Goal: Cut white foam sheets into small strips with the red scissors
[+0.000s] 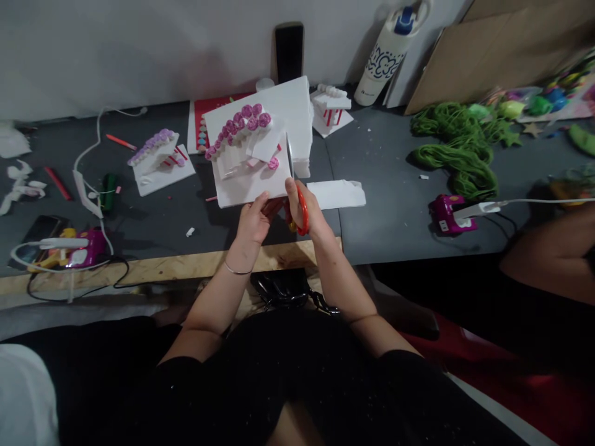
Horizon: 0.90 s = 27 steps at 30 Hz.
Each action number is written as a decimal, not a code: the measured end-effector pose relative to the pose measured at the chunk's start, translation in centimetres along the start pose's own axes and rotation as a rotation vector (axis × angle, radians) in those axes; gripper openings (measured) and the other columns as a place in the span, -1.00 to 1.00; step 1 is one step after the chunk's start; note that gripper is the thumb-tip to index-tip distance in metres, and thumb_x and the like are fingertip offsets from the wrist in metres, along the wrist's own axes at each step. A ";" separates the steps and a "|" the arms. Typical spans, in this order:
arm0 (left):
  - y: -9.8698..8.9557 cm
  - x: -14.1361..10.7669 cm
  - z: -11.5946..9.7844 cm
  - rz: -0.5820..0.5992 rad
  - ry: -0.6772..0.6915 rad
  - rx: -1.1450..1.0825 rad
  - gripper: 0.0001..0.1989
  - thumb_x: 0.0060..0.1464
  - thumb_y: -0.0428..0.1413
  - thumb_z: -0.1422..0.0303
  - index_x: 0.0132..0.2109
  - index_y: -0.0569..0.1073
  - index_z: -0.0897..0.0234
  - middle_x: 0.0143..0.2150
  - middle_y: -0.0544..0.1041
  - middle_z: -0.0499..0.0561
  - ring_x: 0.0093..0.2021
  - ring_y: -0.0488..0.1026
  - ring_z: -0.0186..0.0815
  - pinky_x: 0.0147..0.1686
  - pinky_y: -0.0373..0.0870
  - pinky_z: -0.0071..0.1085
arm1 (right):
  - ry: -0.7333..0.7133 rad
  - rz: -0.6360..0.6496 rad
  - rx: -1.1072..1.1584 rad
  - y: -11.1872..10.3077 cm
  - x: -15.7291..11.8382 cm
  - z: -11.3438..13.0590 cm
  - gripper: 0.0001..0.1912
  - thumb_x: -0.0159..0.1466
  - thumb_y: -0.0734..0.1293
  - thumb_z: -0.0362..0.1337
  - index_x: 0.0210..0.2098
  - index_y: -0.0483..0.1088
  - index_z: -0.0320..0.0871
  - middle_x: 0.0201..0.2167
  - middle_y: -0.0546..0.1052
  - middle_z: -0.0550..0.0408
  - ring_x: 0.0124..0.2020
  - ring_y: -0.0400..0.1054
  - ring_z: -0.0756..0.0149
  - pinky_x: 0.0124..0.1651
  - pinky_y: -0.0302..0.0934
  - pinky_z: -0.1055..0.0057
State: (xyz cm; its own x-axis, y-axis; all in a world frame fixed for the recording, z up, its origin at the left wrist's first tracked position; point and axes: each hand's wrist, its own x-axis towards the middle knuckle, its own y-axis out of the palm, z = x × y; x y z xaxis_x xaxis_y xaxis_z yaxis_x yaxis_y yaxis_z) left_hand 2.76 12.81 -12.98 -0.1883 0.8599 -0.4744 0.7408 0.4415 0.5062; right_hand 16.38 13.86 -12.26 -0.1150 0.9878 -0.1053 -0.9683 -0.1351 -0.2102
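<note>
Right hand [304,210] clenched on orange-handled scissors [301,212], blade [289,155] pointing up, just beside the edge of a white foam board [244,193]. Left hand [252,220] grasping that board's near edge, fingers [266,199] close to the scissors. Board held tilted above the grey tabletop [388,217], bearing a stepped foam model with pink paper rosettes [246,119].

Risks, judged: closing the blades this near could nick the left fingers; a careless swing could catch the rosettes. Loose grip could let the board slide and tip the model.

Room: free grey surface right of a loose foam offcut [335,194]; a second rosette model [158,152] sits well left. Plywood edge [186,265] of the table runs below the wrists; cable [95,145] lies left.
</note>
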 end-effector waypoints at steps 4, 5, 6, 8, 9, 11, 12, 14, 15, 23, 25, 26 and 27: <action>0.3 -0.4 -0.3 -0.018 -0.022 0.002 -0.72 0.42 0.16 0.56 -0.29 0.62 0.25 -0.34 0.77 -0.05 -0.16 0.80 -0.21 0.13 0.70 -0.26 | 0.025 -0.016 -0.021 0.0 0.3 0.0 -0.27 0.39 0.07 0.56 -0.36 0.23 0.03 -0.48 0.39 0.08 -0.33 0.48 0.11 -0.15 0.39 0.11; 0.4 -0.4 -0.3 -0.017 -0.024 0.000 -0.72 0.42 0.16 0.56 -0.29 0.62 0.25 -0.34 0.76 -0.06 -0.20 0.79 -0.23 0.08 0.71 -0.29 | 0.027 -0.020 -0.031 0.1 0.4 -0.1 -0.26 0.39 0.06 0.57 -0.37 0.23 0.03 -0.49 0.39 0.08 -0.34 0.47 0.11 -0.13 0.40 0.09; 0.4 -0.4 -0.4 -0.015 -0.022 0.000 -0.72 0.42 0.16 0.56 -0.29 0.62 0.25 -0.36 0.76 -0.06 -0.23 0.79 -0.25 0.05 0.72 -0.32 | 0.023 -0.026 -0.039 0.1 0.4 -0.1 -0.26 0.39 0.05 0.57 -0.37 0.23 0.03 -0.50 0.39 0.08 -0.35 0.46 0.11 -0.12 0.41 0.08; 0.4 -0.5 -0.3 -0.009 -0.016 0.001 -0.73 0.41 0.17 0.56 -0.28 0.62 0.25 -0.37 0.76 -0.06 -0.26 0.78 -0.28 0.01 0.72 -0.37 | 0.001 -0.043 -0.058 0.2 0.4 0.0 -0.26 0.41 0.03 0.55 -0.38 0.22 0.03 -0.51 0.37 0.10 -0.38 0.44 0.13 -0.09 0.41 0.05; 0.3 -0.4 -0.3 -0.010 -0.015 0.002 -0.74 0.41 0.17 0.57 -0.28 0.62 0.25 -0.37 0.76 -0.06 -0.27 0.78 -0.29 0.01 0.72 -0.38 | -0.009 -0.049 -0.074 0.2 0.3 0.0 -0.27 0.42 0.02 0.53 -0.39 0.21 0.04 -0.52 0.37 0.10 -0.40 0.43 0.14 -0.08 0.41 0.05; 0.2 -0.4 -0.2 -0.008 -0.023 0.004 -0.75 0.39 0.17 0.57 -0.27 0.62 0.25 -0.36 0.76 -0.06 -0.24 0.78 -0.28 0.03 0.71 -0.37 | -0.017 -0.054 -0.110 0.3 0.2 0.1 -0.30 0.46 0.01 0.48 -0.41 0.19 0.04 -0.54 0.35 0.12 -0.44 0.40 0.16 -0.09 0.40 0.05; 0.1 -0.3 -0.1 -0.005 -0.028 0.006 -0.76 0.38 0.18 0.57 -0.27 0.62 0.25 -0.36 0.76 -0.05 -0.22 0.79 -0.27 0.06 0.70 -0.36 | -0.014 -0.053 -0.123 0.3 0.1 0.2 -0.32 0.48 0.01 0.45 -0.41 0.18 0.04 -0.55 0.34 0.13 -0.46 0.38 0.17 -0.11 0.40 0.06; -0.1 -0.2 0.0 0.005 -0.030 0.000 -0.77 0.37 0.19 0.56 -0.28 0.61 0.24 -0.34 0.76 -0.05 -0.20 0.79 -0.26 0.09 0.70 -0.33 | -0.005 -0.048 -0.129 0.2 0.0 0.4 -0.35 0.51 0.03 0.40 -0.42 0.17 0.04 -0.56 0.33 0.14 -0.47 0.37 0.19 -0.12 0.39 0.09; -0.2 -0.2 0.1 0.012 -0.026 -0.007 -0.78 0.36 0.20 0.55 -0.27 0.61 0.23 -0.34 0.76 -0.06 -0.20 0.79 -0.27 0.10 0.70 -0.32 | 0.001 -0.045 -0.124 0.2 -0.1 0.5 -0.36 0.52 0.04 0.38 -0.43 0.16 0.04 -0.56 0.33 0.15 -0.47 0.38 0.19 -0.13 0.39 0.10; -0.6 0.2 0.8 0.025 -0.010 -0.004 -0.88 0.28 0.28 0.50 -0.24 0.62 0.21 -0.28 0.78 -0.04 -0.04 0.80 -0.18 0.20 0.68 -0.23 | 0.036 -0.068 -0.105 0.3 -0.4 1.2 -0.35 0.50 0.10 0.36 -0.47 0.17 0.03 -0.54 0.34 0.11 -0.43 0.38 0.18 -0.16 0.42 0.14; -0.8 0.4 0.8 0.014 -0.015 -0.007 -0.89 0.26 0.30 0.50 -0.23 0.62 0.20 -0.26 0.78 -0.02 0.04 0.78 -0.15 0.23 0.67 -0.23 | 0.029 -0.057 -0.062 0.4 -0.3 0.9 -0.33 0.47 0.13 0.42 -0.47 0.18 0.02 -0.55 0.32 0.12 -0.44 0.37 0.19 -0.20 0.42 0.15; -1.0 0.6 0.7 0.010 -0.014 -0.011 -0.89 0.26 0.30 0.50 -0.23 0.62 0.19 -0.25 0.78 -0.01 0.07 0.78 -0.14 0.24 0.66 -0.24 | 0.037 -0.036 -0.019 0.4 -0.3 0.6 -0.32 0.44 0.15 0.45 -0.46 0.19 0.02 -0.56 0.31 0.13 -0.47 0.35 0.21 -0.26 0.40 0.17; -1.2 0.7 0.6 0.006 -0.012 -0.017 -0.89 0.25 0.30 0.51 -0.23 0.62 0.20 -0.25 0.79 0.00 0.08 0.77 -0.14 0.25 0.66 -0.25 | 0.055 -0.004 0.036 0.4 -0.2 0.4 -0.30 0.41 0.17 0.49 -0.46 0.20 0.02 -0.57 0.31 0.14 -0.51 0.32 0.24 -0.33 0.37 0.20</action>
State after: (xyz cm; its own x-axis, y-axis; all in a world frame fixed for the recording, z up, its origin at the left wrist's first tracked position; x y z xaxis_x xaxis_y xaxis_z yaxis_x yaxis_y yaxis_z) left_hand 2.15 12.71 -14.35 -0.1758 0.8595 -0.4799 0.7311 0.4405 0.5211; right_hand 15.98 13.60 -11.92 -0.0996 0.9825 -0.1576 -0.9763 -0.1271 -0.1754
